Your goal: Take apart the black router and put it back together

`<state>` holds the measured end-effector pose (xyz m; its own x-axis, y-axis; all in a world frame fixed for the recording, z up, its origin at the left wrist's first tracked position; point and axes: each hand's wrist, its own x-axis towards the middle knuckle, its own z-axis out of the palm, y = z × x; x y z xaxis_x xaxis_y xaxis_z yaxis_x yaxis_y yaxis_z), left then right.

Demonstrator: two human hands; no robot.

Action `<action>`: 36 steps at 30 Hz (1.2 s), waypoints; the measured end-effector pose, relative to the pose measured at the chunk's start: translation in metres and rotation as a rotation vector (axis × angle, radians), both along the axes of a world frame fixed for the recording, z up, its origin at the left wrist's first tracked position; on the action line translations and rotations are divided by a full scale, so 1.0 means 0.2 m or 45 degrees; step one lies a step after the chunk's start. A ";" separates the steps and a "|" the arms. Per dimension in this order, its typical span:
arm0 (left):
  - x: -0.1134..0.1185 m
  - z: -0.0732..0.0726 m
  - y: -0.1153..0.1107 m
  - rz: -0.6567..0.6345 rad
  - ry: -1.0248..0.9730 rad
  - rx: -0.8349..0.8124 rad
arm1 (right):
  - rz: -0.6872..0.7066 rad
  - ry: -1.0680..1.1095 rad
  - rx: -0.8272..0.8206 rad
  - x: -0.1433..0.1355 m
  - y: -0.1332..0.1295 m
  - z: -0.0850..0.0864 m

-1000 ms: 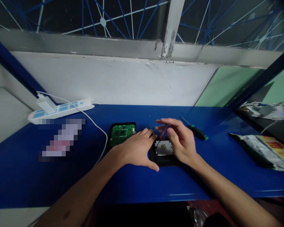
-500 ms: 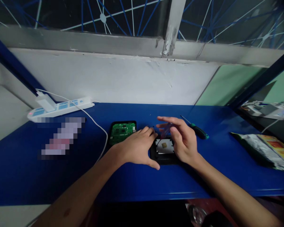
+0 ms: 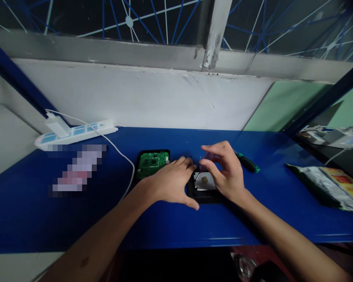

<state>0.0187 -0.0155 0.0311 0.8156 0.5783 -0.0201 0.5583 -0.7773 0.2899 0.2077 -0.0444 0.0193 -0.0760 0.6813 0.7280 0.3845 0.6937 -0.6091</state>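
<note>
My left hand (image 3: 172,178) spans the left side of a black casing (image 3: 206,197), fingers at its far corner and thumb stretched along its near corner. Inside the casing lies a silvery metal plate (image 3: 200,185) with a small tan square (image 3: 205,179) on it. My right hand (image 3: 228,170) pinches the translucent purplish handle of a small screwdriver (image 3: 207,158). Its thin shaft slants down toward the plate's far left corner; whether the tip sits in a screw is too small to tell. Left of the casing, another black shell holds a green circuit board (image 3: 150,162), partly behind my left hand.
A green-and-black screwdriver (image 3: 247,162) lies behind my right hand. A white power strip (image 3: 85,131) with a plugged-in adapter and trailing cable (image 3: 122,154) is at the back left. A blurred-out item (image 3: 82,166) lies before it. A shiny packet (image 3: 329,184) rests at the right.
My right hand's fingers have curled in closer around the screwdriver handle, and its index finger has shifted right. My left hand and the casing stay in place.
</note>
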 end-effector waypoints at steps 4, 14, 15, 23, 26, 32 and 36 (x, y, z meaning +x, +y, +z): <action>0.00 0.01 0.00 0.005 0.028 0.014 | 0.019 0.079 -0.088 -0.01 -0.01 0.00; 0.00 0.00 0.00 0.000 0.034 0.011 | -0.021 0.011 0.018 0.00 0.00 0.00; 0.00 0.01 0.00 0.001 0.033 0.007 | -0.031 0.017 0.029 0.00 0.00 0.01; 0.00 0.02 0.00 0.014 0.057 0.008 | 0.031 0.049 -0.057 0.00 -0.02 0.02; 0.00 0.01 0.00 0.001 0.044 0.006 | 0.009 0.035 -0.012 0.00 -0.01 0.01; 0.00 -0.01 0.00 0.015 0.007 -0.016 | -0.010 0.007 0.027 0.00 0.00 0.01; 0.00 0.00 0.00 0.009 -0.003 -0.011 | -0.006 0.003 0.068 0.00 0.00 0.01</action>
